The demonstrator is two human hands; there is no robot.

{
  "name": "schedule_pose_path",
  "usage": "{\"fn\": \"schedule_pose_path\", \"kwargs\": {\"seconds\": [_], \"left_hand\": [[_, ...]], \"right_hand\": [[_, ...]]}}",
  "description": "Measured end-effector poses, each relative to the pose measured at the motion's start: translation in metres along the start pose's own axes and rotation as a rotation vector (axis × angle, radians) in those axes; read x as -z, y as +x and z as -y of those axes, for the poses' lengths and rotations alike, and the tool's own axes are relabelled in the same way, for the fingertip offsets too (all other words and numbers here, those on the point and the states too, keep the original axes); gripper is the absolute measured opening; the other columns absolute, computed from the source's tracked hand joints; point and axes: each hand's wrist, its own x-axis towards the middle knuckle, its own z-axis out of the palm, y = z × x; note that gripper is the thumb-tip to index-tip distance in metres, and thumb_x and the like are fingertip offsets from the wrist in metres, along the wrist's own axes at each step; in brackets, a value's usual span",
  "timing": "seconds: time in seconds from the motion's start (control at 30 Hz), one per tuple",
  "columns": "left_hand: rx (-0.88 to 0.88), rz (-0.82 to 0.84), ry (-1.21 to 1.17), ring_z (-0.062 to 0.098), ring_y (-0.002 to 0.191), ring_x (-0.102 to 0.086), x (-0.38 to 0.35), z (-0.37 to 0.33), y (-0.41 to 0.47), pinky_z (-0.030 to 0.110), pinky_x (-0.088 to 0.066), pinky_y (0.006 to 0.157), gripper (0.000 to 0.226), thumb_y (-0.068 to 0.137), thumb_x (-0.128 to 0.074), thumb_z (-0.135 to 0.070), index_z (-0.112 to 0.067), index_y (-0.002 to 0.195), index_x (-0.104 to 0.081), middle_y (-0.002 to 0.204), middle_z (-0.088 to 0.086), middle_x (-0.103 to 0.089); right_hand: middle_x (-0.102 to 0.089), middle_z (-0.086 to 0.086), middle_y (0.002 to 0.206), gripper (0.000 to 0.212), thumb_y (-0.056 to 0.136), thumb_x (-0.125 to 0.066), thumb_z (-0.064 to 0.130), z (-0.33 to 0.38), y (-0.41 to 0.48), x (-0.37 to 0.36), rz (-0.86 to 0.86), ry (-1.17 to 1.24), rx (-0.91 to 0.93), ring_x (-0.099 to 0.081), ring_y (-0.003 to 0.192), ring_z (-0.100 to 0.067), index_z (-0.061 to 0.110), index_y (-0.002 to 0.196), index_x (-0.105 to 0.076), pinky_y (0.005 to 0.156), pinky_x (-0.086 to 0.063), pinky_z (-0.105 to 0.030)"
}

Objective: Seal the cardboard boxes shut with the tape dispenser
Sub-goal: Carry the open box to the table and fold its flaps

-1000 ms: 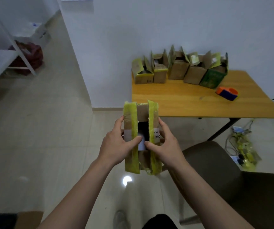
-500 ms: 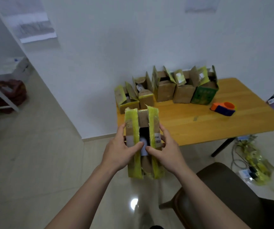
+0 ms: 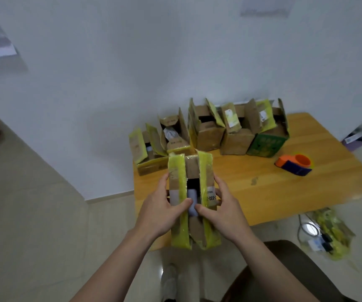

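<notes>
**While both hands hold one open box, the tape dispenser sits apart on the bench**

As I look down, my left hand (image 3: pixel 160 212) and right hand (image 3: pixel 223 216) grip a cardboard box (image 3: pixel 192 168) from either side. My fingers curl round its walls and my thumbs press on its two top flaps, which are edged in yellow tape and stand apart over a dark gap. Something pale (image 3: pixel 192 201) shows in that gap. A white label (image 3: pixel 212 196) on the right flap includes "030"; the smaller print above it is too blurred to read. Five more boxes (image 3: pixel 210 136) stand open in a row at the back of the bench (image 3: pixel 284 192), the rightmost a green box (image 3: pixel 265 144); their small labels are illegible. The orange and blue tape dispenser (image 3: pixel 293 164) lies on the bench to the right, well apart from my hands.
</notes>
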Motion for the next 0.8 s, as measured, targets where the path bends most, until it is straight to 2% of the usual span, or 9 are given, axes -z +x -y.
{"fn": "schedule_pose_path", "kwargs": {"seconds": [0.13,0.27,0.47,0.67,0.8], "left_hand": [[-0.023,0.038,0.040,0.007,0.110,-0.067,-0.008,-0.003,0.054,0.043,-0.060,0.090,0.094,0.080,-0.081,-0.057,-0.046,0.156,-0.027,0.129,-0.022,-0.067],[-0.031,0.083,0.118,0.007,0.095,-0.069,-0.021,-0.010,0.099,0.034,-0.059,0.076,0.093,0.079,-0.078,-0.060,-0.046,0.154,-0.025,0.107,-0.022,-0.069],[-0.009,0.179,0.208,0.010,0.092,-0.070,-0.050,-0.021,0.155,0.038,-0.059,0.077,0.094,0.080,-0.077,-0.057,-0.041,0.157,-0.025,0.103,-0.018,-0.069],[0.034,0.198,0.217,0.010,0.096,-0.070,-0.090,-0.039,0.206,0.042,-0.060,0.083,0.094,0.073,-0.070,-0.062,-0.041,0.155,-0.031,0.112,-0.016,-0.072],[0.108,0.203,0.226,0.009,0.090,-0.070,-0.131,-0.053,0.236,0.042,-0.061,0.081,0.096,0.070,-0.068,-0.065,-0.041,0.155,-0.028,0.104,-0.018,-0.070]], "right_hand": [[-0.057,0.028,0.128,0.119,0.060,-0.081,0.065,0.009,0.038,0.012,-0.042,-0.056,-0.044,-0.064,0.110,0.004,0.049,0.159,-0.016,0.090,-0.058,-0.030],[-0.052,0.013,0.149,0.127,0.063,-0.083,0.059,0.013,0.076,0.026,-0.032,-0.119,-0.080,-0.059,0.128,-0.015,0.046,0.162,-0.004,0.099,-0.056,-0.047],[-0.041,0.011,0.161,0.148,0.057,-0.088,0.067,-0.006,0.130,0.059,0.056,-0.137,-0.189,-0.051,0.139,-0.018,0.050,0.158,0.019,0.104,-0.053,-0.047],[-0.039,0.006,0.162,0.155,0.053,-0.091,0.067,-0.032,0.190,0.102,0.136,-0.151,-0.222,-0.049,0.140,-0.021,0.042,0.161,0.017,0.107,-0.051,-0.049],[-0.036,0.004,0.164,0.157,0.052,-0.093,0.066,-0.063,0.233,0.136,0.204,-0.169,-0.246,-0.048,0.141,-0.023,0.039,0.162,0.017,0.107,-0.051,-0.048]]}}
